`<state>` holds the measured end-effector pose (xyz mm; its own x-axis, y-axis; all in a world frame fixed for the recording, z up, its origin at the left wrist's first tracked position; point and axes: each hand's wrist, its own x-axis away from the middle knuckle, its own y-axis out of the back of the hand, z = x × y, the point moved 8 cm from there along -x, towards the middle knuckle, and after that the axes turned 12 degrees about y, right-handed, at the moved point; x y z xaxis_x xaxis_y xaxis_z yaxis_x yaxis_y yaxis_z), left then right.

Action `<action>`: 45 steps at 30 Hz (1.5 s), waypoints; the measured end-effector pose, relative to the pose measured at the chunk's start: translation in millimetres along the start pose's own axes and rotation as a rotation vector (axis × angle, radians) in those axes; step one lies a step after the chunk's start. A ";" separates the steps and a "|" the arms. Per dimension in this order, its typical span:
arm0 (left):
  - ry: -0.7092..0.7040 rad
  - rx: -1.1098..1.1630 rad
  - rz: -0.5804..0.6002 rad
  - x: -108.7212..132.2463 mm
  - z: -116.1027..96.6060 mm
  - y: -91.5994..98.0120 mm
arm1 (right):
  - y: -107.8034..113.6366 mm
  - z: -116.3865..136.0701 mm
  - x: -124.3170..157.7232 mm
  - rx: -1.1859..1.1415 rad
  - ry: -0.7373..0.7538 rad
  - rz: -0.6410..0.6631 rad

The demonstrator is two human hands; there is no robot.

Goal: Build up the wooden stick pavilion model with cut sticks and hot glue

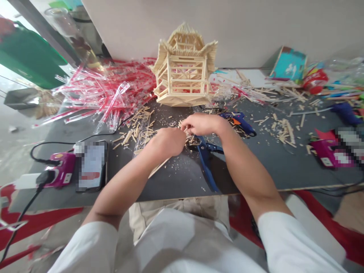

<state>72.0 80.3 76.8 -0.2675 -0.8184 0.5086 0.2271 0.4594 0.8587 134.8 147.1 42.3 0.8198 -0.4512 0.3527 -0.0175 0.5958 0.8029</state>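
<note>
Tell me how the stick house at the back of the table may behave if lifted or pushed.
The stick house is probably light for its size, being an open frame of thin sticks. It likely feels stiff yet fragile: a squeeze could snap the slender bars or roof edges. Its wide flat base suggests it would slide, not tip, when pushed.

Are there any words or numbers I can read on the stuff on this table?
Nothing here can be read.
Phone screen: blurred out.
Left purple device, white label: too small to read.
Teal box: white markings, too blurred to read.
Red-and-clear wrappers: print too small to read.
</note>
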 end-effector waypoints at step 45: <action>0.088 0.098 -0.288 7.4 45.0 43.4 | 84.1 21.0 113.3 -0.127 0.026 -0.539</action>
<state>37.7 109.7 120.7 -0.2249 -0.9445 0.2396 0.0610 0.2318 0.9709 214.1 132.1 159.9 0.7075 -0.6989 -0.1052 0.4763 0.3615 0.8015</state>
